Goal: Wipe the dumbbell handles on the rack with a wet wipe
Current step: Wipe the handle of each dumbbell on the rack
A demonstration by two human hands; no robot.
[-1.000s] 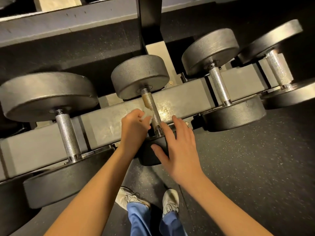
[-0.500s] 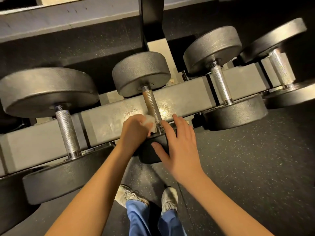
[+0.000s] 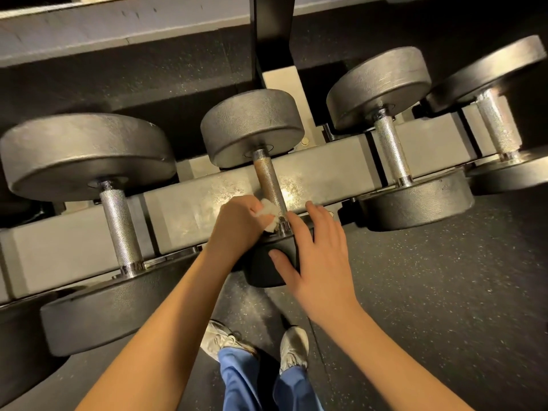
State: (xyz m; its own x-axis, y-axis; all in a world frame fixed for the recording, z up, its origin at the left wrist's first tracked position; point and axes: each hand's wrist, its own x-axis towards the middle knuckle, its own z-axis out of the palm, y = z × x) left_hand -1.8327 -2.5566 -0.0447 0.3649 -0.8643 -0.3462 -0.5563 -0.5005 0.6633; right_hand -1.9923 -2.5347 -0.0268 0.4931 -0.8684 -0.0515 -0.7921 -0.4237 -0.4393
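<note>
Several dumbbells lie across the grey rack rail (image 3: 189, 209). The middle dumbbell has a knurled metal handle (image 3: 269, 182), brownish near its far end. My left hand (image 3: 237, 223) grips a crumpled white wet wipe (image 3: 269, 215) and holds it against the near end of that handle. My right hand (image 3: 317, 256) rests with spread fingers on the dumbbell's near black head (image 3: 267, 268), thumb across its face. The other handles, one on the left (image 3: 120, 226) and two on the right (image 3: 391, 149), (image 3: 495, 126), are untouched.
A black upright post (image 3: 272, 40) rises behind the middle dumbbell. A grey shelf beam (image 3: 89, 31) runs along the top. Speckled black rubber floor (image 3: 444, 292) spreads to the right. My shoes (image 3: 293, 348) and blue trousers stand below the rack.
My left hand has slid slightly along the handle's near end, and more of the white wipe shows between its fingers. My right hand stays on the dumbbell head.
</note>
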